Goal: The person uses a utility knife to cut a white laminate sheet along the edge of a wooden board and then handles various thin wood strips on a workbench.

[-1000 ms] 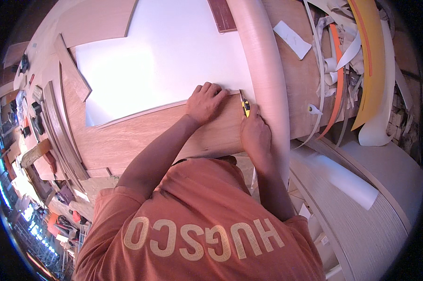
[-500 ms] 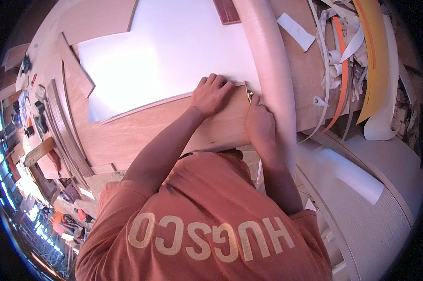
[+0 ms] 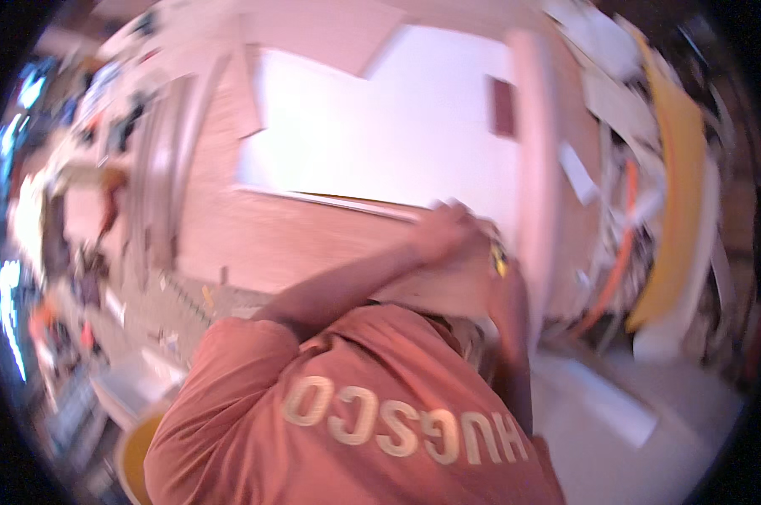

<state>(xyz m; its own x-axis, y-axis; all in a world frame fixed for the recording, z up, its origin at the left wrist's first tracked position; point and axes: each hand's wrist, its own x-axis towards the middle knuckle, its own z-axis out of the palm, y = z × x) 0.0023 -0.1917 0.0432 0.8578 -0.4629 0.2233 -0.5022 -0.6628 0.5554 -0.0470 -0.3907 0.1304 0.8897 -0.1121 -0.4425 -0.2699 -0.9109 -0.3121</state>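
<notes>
Nearest, the left hand (image 3: 448, 236) lay pressed flat on the wooden board (image 3: 313, 244). Just beside it, the right hand (image 3: 502, 282) gripped a yellow knife (image 3: 500, 259) at the board's far edge. Beyond lay a white sheet (image 3: 380, 126); motion blur hid finer detail.

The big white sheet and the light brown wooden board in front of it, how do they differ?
The big white sheet is plain and bright; the light brown wooden board shows grain. The sheet lies farther from the person, with no hand on it; the board lies nearer, with the left hand pressing on it. Both lie flat.
</notes>
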